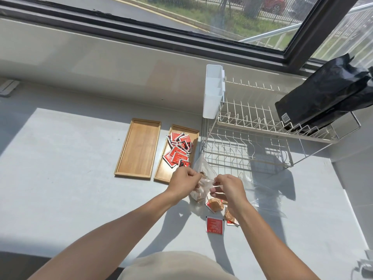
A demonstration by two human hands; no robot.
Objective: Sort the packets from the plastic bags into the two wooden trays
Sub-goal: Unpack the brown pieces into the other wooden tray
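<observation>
Two wooden trays lie side by side on the grey counter. The left tray (pixel 139 146) is bare. The right tray (pixel 161 171) holds several red packets (pixel 178 151). Just in front of it, my left hand (pixel 182 183) and my right hand (pixel 229 188) both pinch the top of a clear plastic bag (pixel 199 173) with brownish packets inside. A second clear bag (pixel 260 190) lies flat to the right. Loose on the counter below my hands are a red packet (pixel 214 224) and brown packets (pixel 215 205).
A white wire dish rack (pixel 248 126) with a white plastic caddy (pixel 213 91) stands at the right, close behind the bags. A black bag (pixel 323 98) rests on its upper shelf. The window sill runs along the back.
</observation>
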